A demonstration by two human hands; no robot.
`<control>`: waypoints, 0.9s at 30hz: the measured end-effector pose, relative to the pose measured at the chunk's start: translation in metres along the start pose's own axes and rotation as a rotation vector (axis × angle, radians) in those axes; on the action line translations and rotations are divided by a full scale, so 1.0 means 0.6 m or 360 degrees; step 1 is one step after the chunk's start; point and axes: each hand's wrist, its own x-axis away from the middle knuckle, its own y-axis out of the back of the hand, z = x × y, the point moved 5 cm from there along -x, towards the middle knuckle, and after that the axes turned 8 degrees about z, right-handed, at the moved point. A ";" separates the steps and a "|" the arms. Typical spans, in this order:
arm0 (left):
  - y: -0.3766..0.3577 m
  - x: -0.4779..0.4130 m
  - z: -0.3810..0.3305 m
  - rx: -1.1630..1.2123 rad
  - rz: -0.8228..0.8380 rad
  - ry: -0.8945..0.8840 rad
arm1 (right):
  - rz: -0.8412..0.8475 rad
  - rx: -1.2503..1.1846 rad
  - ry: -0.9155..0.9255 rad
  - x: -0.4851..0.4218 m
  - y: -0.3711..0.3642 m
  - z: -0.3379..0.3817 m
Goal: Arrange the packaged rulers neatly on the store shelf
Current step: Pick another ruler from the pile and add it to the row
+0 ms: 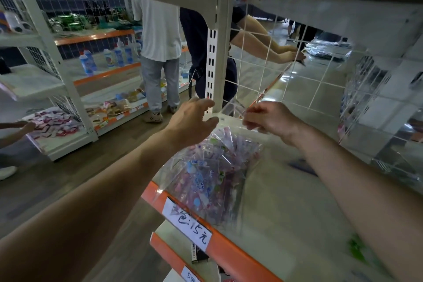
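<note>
While the right hand point(270, 119) pinches the near end of a packaged ruler point(266, 90) whose long axis runs up-right toward the wire mesh point(320, 80), the left hand point(194, 119) hovers loosely spread beside it, above the ruler heap point(212, 174) on the shelf point(229, 252).

Dim, wide-angle bending, blurred edges, floor glare.
</note>
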 end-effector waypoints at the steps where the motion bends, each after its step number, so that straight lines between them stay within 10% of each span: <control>1: 0.000 0.001 -0.005 0.0094 0.0005 0.0013 | 0.0093 -0.0036 0.0025 0.006 -0.009 0.013; 6: 0.003 0.015 0.001 0.0710 0.0093 0.0161 | 0.0206 0.0037 0.0053 0.010 -0.049 0.038; 13: 0.019 0.041 0.048 0.0539 -0.0050 0.0318 | 0.0278 0.1307 -0.0356 -0.004 -0.105 0.014; 27: 0.040 0.068 0.063 0.0733 -0.0063 0.0443 | 0.0281 0.1229 -0.0598 -0.014 -0.097 0.003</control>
